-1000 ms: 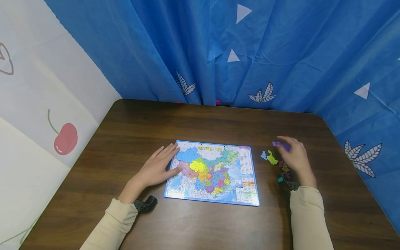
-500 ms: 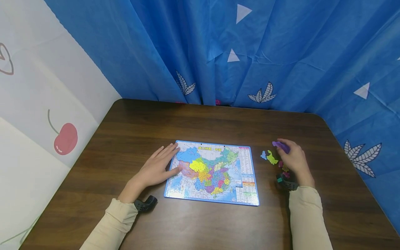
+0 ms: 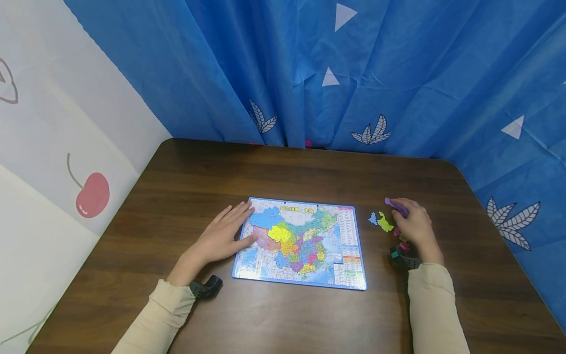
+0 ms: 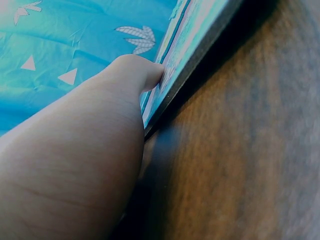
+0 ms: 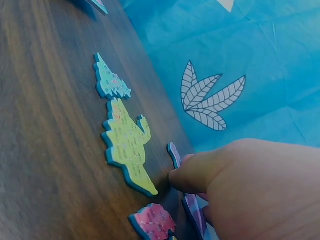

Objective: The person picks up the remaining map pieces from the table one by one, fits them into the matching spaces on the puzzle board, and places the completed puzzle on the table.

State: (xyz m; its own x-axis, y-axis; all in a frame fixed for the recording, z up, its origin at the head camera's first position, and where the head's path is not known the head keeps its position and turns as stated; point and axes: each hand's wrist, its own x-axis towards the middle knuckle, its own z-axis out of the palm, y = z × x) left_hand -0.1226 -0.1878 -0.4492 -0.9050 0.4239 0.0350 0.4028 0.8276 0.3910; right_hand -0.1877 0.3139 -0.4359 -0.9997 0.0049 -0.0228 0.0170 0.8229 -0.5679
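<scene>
My left hand (image 3: 223,236) lies flat with spread fingers on the left edge of a blue-rimmed China map puzzle board (image 3: 305,246). In the left wrist view its thumb touches the board's face. Over at the right, my right hand (image 3: 417,226) pinches a purple puzzle piece (image 3: 399,208), tilted between thumb and fingers and partly hidden by them. Left of that hand lie a light blue piece (image 5: 111,80) and a yellow-green piece (image 5: 127,145), end to end. A pink piece (image 5: 153,221) is close below the right thumb.
Several small pieces, partly covered by the right hand, lie near its wrist. The dark wooden table (image 3: 283,319) carries everything. Blue curtain (image 3: 309,73) hangs behind the table's far edge, and a white cloth (image 3: 66,123) stands along the left.
My right hand has closed its fingers on the purple piece, which has turned from nearly flat to tilted. That hand has drawn slightly toward me and left. The left hand has stayed put.
</scene>
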